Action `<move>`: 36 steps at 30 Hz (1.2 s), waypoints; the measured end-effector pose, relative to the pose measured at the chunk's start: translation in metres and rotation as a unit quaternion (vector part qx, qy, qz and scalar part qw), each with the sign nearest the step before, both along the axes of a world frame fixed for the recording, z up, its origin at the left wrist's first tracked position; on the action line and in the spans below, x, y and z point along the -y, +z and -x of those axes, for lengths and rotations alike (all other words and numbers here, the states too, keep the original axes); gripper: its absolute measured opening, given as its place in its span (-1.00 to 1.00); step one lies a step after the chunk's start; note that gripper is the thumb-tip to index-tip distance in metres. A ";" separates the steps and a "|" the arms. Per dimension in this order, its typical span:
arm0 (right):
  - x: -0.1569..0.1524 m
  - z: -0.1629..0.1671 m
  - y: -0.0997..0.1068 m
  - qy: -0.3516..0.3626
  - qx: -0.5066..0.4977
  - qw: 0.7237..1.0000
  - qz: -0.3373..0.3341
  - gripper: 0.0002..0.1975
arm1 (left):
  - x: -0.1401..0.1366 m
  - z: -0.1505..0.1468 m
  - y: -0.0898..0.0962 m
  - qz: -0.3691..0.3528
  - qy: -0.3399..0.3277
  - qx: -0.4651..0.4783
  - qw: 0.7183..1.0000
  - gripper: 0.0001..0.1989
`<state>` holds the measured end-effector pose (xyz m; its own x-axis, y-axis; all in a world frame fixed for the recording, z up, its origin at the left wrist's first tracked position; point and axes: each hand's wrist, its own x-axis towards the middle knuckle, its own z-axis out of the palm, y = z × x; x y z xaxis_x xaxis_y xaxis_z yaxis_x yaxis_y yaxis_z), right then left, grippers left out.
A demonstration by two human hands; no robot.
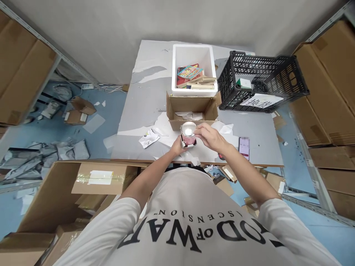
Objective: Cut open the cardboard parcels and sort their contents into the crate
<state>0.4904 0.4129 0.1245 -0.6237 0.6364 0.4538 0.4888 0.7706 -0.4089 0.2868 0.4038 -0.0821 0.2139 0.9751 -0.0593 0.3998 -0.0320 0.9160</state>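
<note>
Held a pink can [189, 135] over the table's near edge, left hand [177, 146] cupping beneath, right hand [208, 136] pinching its shiny top. Sat just before the open box [192, 109]. Best kept upright, grip firm below.

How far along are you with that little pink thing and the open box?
Done: the cardboard box stands open on the table, some paper inside. In hand: left hand and right hand hold the pink jar just before it. Left: the jar is not yet in the box, whose flaps are unsealed.

White foam box [177, 70] of books, black crate [263, 79], phone [244, 146]
</note>
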 end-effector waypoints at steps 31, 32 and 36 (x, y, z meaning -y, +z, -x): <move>-0.041 -0.017 0.004 -0.098 -0.490 0.790 0.356 -0.61 | 0.074 -0.046 0.152 0.136 0.026 0.342 0.930 -0.19; -0.041 -0.018 0.003 -0.094 -0.493 0.788 0.356 -0.61 | 0.074 -0.047 0.152 0.139 0.026 0.346 0.928 -0.18; -0.044 -0.022 0.001 -0.086 -0.480 0.802 0.345 -0.63 | 0.073 -0.045 0.153 0.132 0.010 0.326 0.936 -0.16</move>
